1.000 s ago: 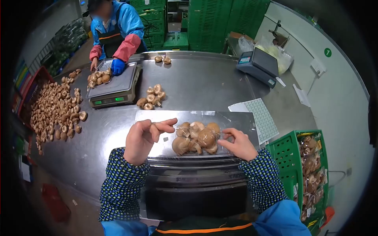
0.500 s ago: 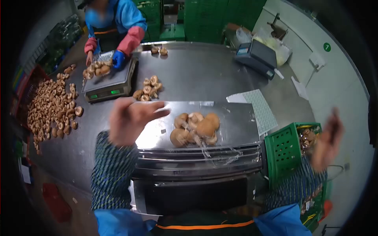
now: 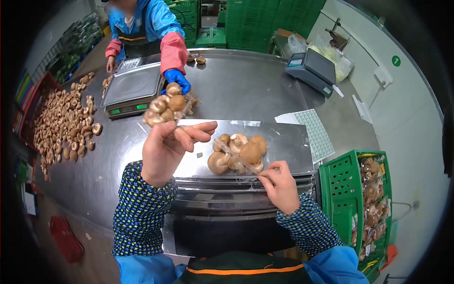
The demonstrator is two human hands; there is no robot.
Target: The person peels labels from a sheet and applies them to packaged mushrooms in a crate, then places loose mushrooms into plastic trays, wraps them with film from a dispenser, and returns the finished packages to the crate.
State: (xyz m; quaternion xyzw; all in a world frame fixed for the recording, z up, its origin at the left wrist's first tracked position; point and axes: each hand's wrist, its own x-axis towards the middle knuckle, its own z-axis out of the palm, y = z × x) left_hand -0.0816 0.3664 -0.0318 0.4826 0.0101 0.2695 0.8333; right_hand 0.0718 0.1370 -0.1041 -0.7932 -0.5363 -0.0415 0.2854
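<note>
Several brown shiitake mushrooms [image 3: 249, 152] lie in a cluster on the steel top of the wrapping machine [image 3: 283, 142]. My right hand [image 3: 280, 185] is at their lower right, thumb and fingers pinched on clear plastic film [image 3: 243, 163] that stretches up and left across them. To the left of the cluster my left hand [image 3: 170, 149] is raised palm up, its fingers apart and nothing visible in them. Just beyond it, a co-worker's blue-gloved hand [image 3: 177, 81] holds out another bunch of mushrooms [image 3: 166, 106].
A weighing scale [image 3: 135, 87] stands at the back left, beside a big heap of loose mushrooms [image 3: 64, 125]. A label sheet [image 3: 314, 132] and a label printer [image 3: 312, 71] are on the right. Below them a green crate [image 3: 338, 189] contains wrapped mushroom packs [image 3: 373, 191].
My right hand has come in from above the green crate and taken hold of the film. My left hand has shifted slightly right. The co-worker has moved mushrooms from the scale toward me.
</note>
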